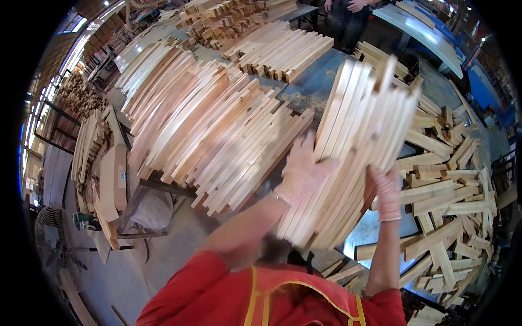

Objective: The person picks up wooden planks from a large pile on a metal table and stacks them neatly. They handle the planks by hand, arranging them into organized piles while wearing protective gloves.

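Note:
A bundle of long, pale wooden slats [353,146] slants up and away in front of me, its far ends uneven and smeared by motion. My left hand [305,171], in a pinkish knit glove, presses on its left side with the thumb over the top face. Against the right side, my right hand [385,193] wears the same kind of glove, its fingers partly hidden by the slats. Between them the two hands grip the bundle. Left of it lies a broad row of similar slats [217,130], side by side.
Short wood offcuts [446,201] lie in a loose heap at the right. Beyond are another row of slats [288,51] and stacked blocks [217,22]. A fan [54,239] stands at the lower left. A person [348,19] stands at the far side by a pale table [418,32].

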A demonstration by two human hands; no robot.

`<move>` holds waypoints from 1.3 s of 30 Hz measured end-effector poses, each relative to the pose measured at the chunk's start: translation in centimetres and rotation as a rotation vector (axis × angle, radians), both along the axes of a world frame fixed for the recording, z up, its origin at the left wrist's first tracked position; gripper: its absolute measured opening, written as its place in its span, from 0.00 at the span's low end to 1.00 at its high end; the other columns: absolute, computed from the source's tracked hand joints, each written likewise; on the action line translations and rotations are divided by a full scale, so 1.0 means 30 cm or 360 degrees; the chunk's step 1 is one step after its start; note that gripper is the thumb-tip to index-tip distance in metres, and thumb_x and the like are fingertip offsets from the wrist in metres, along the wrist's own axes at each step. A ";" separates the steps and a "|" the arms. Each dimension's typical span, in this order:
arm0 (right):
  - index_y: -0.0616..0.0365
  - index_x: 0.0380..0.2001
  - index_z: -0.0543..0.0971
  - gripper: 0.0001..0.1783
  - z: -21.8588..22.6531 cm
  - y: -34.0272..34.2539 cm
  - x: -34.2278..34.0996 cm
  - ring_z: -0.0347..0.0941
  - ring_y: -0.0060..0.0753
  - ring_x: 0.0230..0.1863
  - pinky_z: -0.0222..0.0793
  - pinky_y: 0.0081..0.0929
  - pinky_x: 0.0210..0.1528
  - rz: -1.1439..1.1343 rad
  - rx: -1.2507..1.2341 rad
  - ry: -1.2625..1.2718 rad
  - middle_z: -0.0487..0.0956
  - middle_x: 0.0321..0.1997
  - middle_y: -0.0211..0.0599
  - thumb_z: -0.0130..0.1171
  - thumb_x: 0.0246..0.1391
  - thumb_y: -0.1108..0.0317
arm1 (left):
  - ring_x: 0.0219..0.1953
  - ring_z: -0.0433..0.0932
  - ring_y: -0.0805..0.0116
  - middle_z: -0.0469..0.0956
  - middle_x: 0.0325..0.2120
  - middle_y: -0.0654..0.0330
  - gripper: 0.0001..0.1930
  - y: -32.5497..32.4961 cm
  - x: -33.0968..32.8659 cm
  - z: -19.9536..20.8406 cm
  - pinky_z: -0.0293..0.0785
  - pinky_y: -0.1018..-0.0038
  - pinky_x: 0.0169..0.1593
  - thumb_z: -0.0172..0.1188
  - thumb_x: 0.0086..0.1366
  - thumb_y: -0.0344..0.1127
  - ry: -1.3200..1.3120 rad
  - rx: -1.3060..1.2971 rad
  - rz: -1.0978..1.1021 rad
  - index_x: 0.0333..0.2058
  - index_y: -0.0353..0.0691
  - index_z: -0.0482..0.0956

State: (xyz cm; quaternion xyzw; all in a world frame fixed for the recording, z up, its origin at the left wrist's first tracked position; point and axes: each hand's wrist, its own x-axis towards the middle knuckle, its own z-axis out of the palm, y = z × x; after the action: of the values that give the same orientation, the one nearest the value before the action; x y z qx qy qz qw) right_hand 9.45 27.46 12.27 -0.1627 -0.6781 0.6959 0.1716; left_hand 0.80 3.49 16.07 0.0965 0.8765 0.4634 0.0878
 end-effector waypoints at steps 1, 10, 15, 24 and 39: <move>0.62 0.65 0.73 0.35 0.111 0.005 0.005 0.77 0.33 0.55 0.73 0.31 0.60 -0.0066 0.0139 0.0110 0.82 0.56 0.37 0.73 0.61 0.60 | 0.72 0.63 0.38 0.61 0.71 0.38 0.54 0.003 -0.019 0.093 0.64 0.53 0.73 0.72 0.55 0.56 0.0174 0.0042 -0.0040 0.75 0.36 0.58; 0.59 0.68 0.71 0.33 0.054 -0.142 0.133 0.74 0.33 0.61 0.70 0.31 0.66 -0.0047 0.0491 0.0222 0.77 0.62 0.36 0.68 0.65 0.60 | 0.70 0.66 0.43 0.64 0.70 0.41 0.50 -0.237 -0.148 -0.114 0.66 0.58 0.72 0.69 0.61 0.42 0.1187 -0.0138 -0.0563 0.77 0.37 0.52; 0.64 0.74 0.63 0.40 -0.332 -0.348 0.276 0.66 0.47 0.74 0.66 0.42 0.72 0.0341 0.1355 -0.0642 0.71 0.73 0.48 0.61 0.65 0.56 | 0.71 0.66 0.53 0.66 0.70 0.49 0.42 -0.492 -0.103 -0.345 0.66 0.63 0.70 0.56 0.68 0.37 0.0984 -0.1441 -0.1077 0.78 0.37 0.50; 0.68 0.67 0.67 0.36 -0.407 -0.459 0.195 0.69 0.57 0.71 0.69 0.45 0.69 0.0487 0.1129 -0.1051 0.73 0.69 0.56 0.57 0.56 0.66 | 0.70 0.69 0.51 0.71 0.68 0.50 0.31 -0.718 -0.087 -0.353 0.65 0.60 0.72 0.57 0.66 0.33 0.0766 -0.1101 -0.0844 0.68 0.36 0.70; 0.57 0.62 0.72 0.30 -0.339 -0.460 0.222 0.75 0.28 0.55 0.72 0.29 0.59 0.0087 -0.0784 -0.0346 0.80 0.56 0.37 0.71 0.59 0.66 | 0.57 0.81 0.60 0.81 0.58 0.64 0.27 -1.023 0.260 -0.595 0.80 0.61 0.52 0.56 0.76 0.57 -0.1069 0.1359 0.1316 0.64 0.47 0.74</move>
State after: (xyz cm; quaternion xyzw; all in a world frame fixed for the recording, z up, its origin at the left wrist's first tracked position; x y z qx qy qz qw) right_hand 16.10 13.66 2.11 -0.2551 -0.5069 0.8227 0.0341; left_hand 8.60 -27.20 -1.78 -0.3691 0.5070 0.7688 0.1249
